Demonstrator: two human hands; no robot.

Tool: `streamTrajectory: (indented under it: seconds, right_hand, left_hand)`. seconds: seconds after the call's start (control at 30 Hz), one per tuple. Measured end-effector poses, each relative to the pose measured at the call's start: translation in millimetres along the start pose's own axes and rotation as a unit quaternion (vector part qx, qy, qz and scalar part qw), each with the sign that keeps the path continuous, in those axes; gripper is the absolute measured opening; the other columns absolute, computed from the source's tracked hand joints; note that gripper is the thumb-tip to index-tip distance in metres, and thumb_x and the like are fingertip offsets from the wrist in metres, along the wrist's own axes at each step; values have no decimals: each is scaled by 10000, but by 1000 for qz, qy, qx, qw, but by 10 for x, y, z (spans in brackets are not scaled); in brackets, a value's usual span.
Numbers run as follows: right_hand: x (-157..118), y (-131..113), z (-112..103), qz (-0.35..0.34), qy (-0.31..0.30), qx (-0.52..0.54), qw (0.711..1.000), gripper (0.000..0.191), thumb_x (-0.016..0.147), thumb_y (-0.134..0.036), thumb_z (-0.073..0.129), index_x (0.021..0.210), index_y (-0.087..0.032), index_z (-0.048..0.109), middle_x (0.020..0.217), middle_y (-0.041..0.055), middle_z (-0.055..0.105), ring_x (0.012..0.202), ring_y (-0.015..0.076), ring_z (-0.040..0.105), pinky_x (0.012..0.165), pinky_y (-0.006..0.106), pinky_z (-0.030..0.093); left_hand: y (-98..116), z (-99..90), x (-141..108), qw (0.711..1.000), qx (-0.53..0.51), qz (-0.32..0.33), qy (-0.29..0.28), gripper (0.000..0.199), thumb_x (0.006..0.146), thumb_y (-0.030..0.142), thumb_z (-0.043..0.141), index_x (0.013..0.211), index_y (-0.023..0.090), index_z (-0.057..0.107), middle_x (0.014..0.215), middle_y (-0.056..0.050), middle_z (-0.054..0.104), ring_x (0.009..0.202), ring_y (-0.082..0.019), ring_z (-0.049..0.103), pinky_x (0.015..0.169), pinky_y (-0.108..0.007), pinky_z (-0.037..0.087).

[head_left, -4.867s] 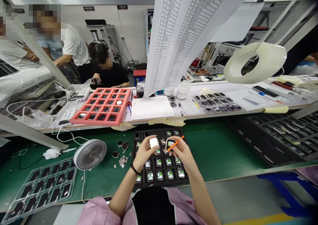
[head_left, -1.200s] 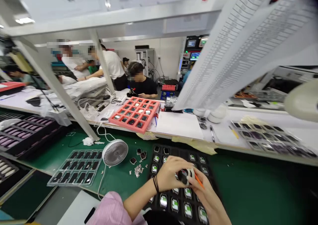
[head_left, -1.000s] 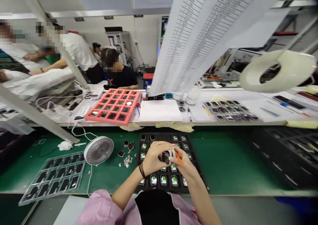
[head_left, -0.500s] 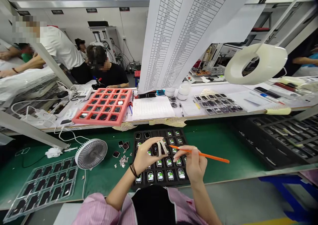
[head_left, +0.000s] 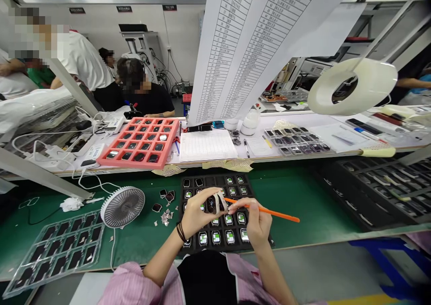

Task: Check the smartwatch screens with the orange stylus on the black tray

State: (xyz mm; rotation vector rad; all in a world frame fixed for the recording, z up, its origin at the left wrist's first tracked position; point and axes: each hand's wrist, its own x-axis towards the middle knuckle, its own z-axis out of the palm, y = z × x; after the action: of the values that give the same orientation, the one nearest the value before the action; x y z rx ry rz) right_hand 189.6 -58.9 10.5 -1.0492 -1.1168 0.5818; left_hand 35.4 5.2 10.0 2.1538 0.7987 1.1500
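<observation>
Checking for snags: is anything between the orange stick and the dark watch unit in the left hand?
A pale strip sits on the dark watch unit in the left hand, at the tip of the orange stick in the right hand.

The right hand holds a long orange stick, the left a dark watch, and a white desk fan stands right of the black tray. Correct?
No: the white desk fan stands left of the black tray, not right, as the head view shows. The right hand does hold the long orange stick, and the left hand the dark watch.
</observation>
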Motion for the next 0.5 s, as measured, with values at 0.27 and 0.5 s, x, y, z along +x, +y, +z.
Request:
streamTrajectory:
  seconds: [0.27, 0.5]
  right_hand:
    - [27, 11, 2, -69, -23, -46, 996, 375, 981, -253, 336, 791, -221, 658, 668, 19, 642, 558, 148, 592, 531, 277, 486]
    - [-22, -17, 53, -53, -51, 25, 997, 391, 990, -252, 325, 835, -224, 683, 722, 28, 664, 613, 159, 626, 566, 292, 508]
  left_hand:
    - [-15, 12, 12, 1000, 13, 4, 13, 431, 706, 263, 770, 1105, 180, 629, 1082, -94, 705, 1012, -235, 667, 922, -375, 543]
    - [-17, 33, 24, 1000, 12, 6, 14, 406, 716, 225, 743, 1102, 178, 626, 1089, -97, 702, 1022, -235, 662, 923, -383, 540]
